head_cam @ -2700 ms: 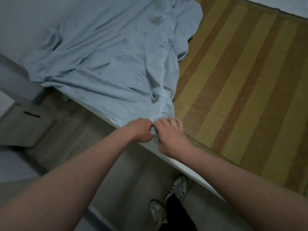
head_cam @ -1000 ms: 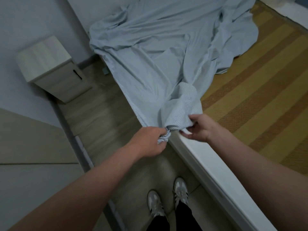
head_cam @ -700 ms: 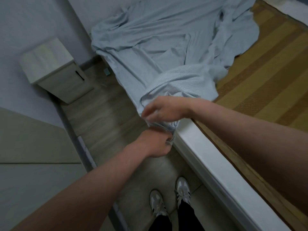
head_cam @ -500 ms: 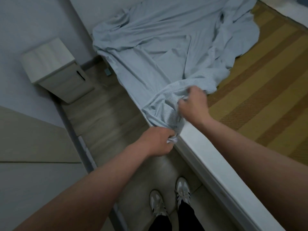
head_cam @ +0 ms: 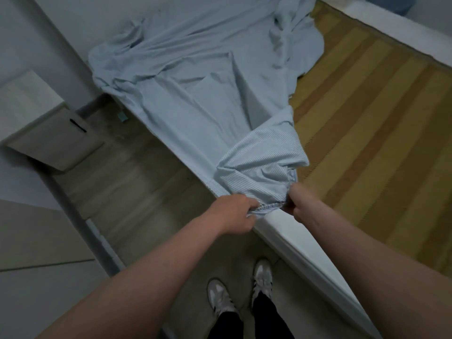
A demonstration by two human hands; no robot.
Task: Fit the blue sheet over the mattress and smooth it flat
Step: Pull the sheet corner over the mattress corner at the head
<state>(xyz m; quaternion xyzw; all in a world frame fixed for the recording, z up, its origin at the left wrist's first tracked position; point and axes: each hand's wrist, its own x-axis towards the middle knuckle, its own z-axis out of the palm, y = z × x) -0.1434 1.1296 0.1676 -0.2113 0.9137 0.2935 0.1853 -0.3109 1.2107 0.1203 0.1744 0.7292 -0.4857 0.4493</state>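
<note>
We stand at the near side of a bed, looking down at both our bare arms. Our left hand (head_cam: 233, 214) and right hand (head_cam: 299, 204) each grip the gathered, elastic-looking hem of the blue sheet (head_cam: 195, 77), fingers curled tight around it, a short span of hem stretched between them at the edge of the mattress (head_cam: 305, 250). The sheet lies rumpled over the far left part of the bed; a striped woven mat (head_cam: 367, 118) is bare on the right. The fabric looks light, soft and limp, likely to bunch and slip, so we judge the hem the surest hold. A small bedside cabinet (head_cam: 56, 135) stands far left.
</note>
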